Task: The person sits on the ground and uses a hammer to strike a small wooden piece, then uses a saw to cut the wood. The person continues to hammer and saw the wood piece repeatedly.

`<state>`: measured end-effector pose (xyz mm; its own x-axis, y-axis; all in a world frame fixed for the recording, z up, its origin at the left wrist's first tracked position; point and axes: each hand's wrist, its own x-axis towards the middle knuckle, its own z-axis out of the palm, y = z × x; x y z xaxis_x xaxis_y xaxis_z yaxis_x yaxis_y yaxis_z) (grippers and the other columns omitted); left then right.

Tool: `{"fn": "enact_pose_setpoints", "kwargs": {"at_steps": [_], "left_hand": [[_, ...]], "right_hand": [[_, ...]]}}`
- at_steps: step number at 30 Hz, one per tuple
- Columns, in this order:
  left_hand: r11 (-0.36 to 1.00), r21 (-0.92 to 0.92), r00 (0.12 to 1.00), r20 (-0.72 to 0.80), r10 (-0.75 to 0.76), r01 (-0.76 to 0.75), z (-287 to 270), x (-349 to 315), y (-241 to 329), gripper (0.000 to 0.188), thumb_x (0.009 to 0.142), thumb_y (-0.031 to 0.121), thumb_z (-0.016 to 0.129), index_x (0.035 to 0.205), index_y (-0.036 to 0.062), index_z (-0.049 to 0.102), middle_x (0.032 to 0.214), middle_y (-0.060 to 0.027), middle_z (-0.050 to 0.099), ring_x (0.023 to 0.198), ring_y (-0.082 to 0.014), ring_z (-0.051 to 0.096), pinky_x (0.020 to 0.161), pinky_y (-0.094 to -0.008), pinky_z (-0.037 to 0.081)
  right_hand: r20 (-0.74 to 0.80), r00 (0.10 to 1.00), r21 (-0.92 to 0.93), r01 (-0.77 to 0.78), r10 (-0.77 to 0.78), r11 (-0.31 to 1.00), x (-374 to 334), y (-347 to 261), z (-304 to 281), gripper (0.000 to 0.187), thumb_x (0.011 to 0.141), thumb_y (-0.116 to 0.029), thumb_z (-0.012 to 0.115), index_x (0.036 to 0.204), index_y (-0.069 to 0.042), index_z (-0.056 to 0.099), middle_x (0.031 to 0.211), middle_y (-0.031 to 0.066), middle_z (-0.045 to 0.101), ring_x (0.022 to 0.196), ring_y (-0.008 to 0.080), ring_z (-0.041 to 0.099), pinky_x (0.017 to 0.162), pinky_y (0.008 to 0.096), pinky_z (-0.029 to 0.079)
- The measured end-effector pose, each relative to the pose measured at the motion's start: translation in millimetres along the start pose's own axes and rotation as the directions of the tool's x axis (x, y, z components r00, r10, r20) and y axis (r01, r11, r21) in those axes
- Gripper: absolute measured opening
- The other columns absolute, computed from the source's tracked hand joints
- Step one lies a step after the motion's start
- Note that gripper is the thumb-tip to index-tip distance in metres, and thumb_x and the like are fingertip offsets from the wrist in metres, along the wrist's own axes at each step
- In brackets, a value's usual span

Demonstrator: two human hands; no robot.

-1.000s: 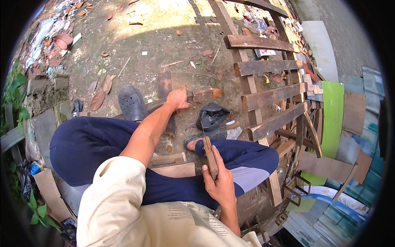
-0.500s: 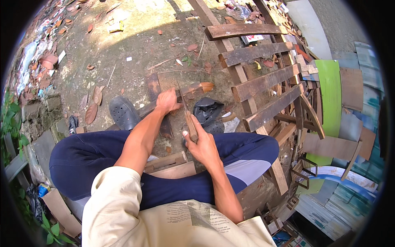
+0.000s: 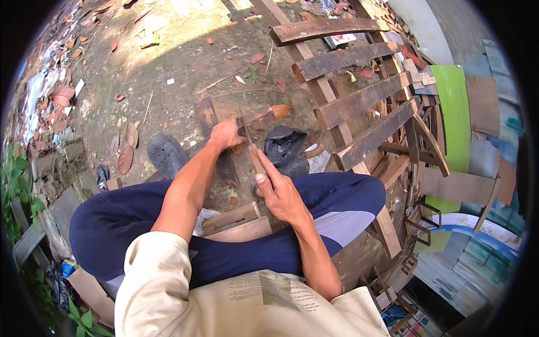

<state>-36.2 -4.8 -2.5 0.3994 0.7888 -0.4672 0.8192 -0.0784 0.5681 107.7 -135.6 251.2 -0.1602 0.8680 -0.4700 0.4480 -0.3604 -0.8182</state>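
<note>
My left hand (image 3: 226,133) presses down on a dark wooden strip (image 3: 259,117) lying at a slant on the ground. Its fingers curl over the wood, and the strip's far right end looks orange-brown. Under it, crosswise, lies another dark plank (image 3: 225,167). In my right hand (image 3: 281,196) is a tool with a wooden handle (image 3: 258,159) and a narrow dark blade (image 3: 245,124). Seen almost edge-on, the blade could be a saw or a machete; I cannot tell which. It stands beside my left thumb, over the strip.
Dark sandals (image 3: 167,154) are on my feet, and a black plastic bag (image 3: 283,144) lies by the right one. Wooden blocks (image 3: 231,219) sit between my legs. A slatted wooden frame (image 3: 359,109) leans at the right, near a green panel (image 3: 451,123). Leaves and litter (image 3: 59,95) cover the far left.
The view has shifted slightly. My right hand and the tool have moved a little toward me; my left hand stays on the strip.
</note>
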Motion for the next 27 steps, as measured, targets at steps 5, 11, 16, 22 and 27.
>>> {"fn": "enact_pose_setpoints", "kwargs": {"at_steps": [5, 11, 16, 22, 27], "left_hand": [[0.997, 0.013, 0.996, 0.04, -0.078, 0.078, -7.5, -4.7, 10.1, 0.087, 0.073, 0.039, 0.082, 0.14, -0.0042, 0.048, 0.124, -0.0272, 0.066, 0.118, -0.0405, 0.064, 0.102, -0.047, 0.051], [0.996, 0.073, 0.998, 0.01, -0.061, 0.06, -5.4, -4.5, 10.1, 0.078, 0.075, 0.029, 0.078, 0.139, -0.0046, 0.049, 0.121, -0.0272, 0.067, 0.116, -0.0409, 0.065, 0.1, -0.0471, 0.052], [0.997, 0.066, 0.999, -0.021, -0.039, 0.041, -1.0, -4.5, 6.7, 0.067, 0.077, 0.022, 0.075, 0.133, -0.0047, 0.051, 0.118, -0.0281, 0.068, 0.112, -0.0425, 0.066, 0.097, -0.0484, 0.053], [1.0, 0.019, 0.995, -0.093, 0.018, -0.016, 15.5, 4.4, -12.2, 0.061, 0.077, 0.022, 0.074, 0.128, -0.0042, 0.052, 0.116, -0.0295, 0.067, 0.11, -0.0443, 0.066, 0.095, -0.0506, 0.053], [0.996, 0.088, 0.998, -0.059, 0.012, -0.007, 28.8, 0.6, -29.4, 0.058, 0.081, 0.023, 0.072, 0.127, -0.0046, 0.052, 0.117, -0.03, 0.067, 0.11, -0.0446, 0.066, 0.094, -0.0514, 0.053]], "right_hand": [[-0.015, 1.0, -0.016, 0.019, -0.02, 1.0, -5.6, -33.0, -2.2, 0.065, 0.108, -0.038, 0.05, 0.152, 0.007, 0.035, 0.122, 0.0383, 0.062, 0.115, 0.0518, 0.061, 0.099, 0.048, 0.048], [-0.068, 0.997, -0.016, -0.022, 0.021, 1.0, 23.0, -20.3, -4.8, 0.061, 0.108, -0.038, 0.049, 0.152, 0.004, 0.04, 0.126, 0.0329, 0.064, 0.118, 0.0452, 0.064, 0.1, 0.0417, 0.048], [-0.085, 0.996, -0.04, 0.012, -0.015, 0.999, 16.0, -28.4, -3.4, 0.062, 0.108, -0.041, 0.048, 0.152, 0.003, 0.041, 0.125, 0.0344, 0.063, 0.117, 0.047, 0.064, 0.099, 0.0431, 0.048], [-0.099, 0.992, 0.042, -0.075, 0.079, 0.996, 27.0, -32.1, -4.6, 0.062, 0.106, -0.039, 0.051, 0.152, 0.002, 0.042, 0.101, 0.0308, 0.071, 0.101, 0.0459, 0.07, 0.094, 0.0434, 0.05], [-0.047, 0.992, -0.057, -0.117, 0.115, 0.991, 9.9, -44.1, 0.1, 0.059, 0.105, -0.036, 0.053, 0.15, 0.001, 0.044, 0.095, 0.0298, 0.071, 0.098, 0.0445, 0.071, 0.091, 0.0427, 0.051]]}}
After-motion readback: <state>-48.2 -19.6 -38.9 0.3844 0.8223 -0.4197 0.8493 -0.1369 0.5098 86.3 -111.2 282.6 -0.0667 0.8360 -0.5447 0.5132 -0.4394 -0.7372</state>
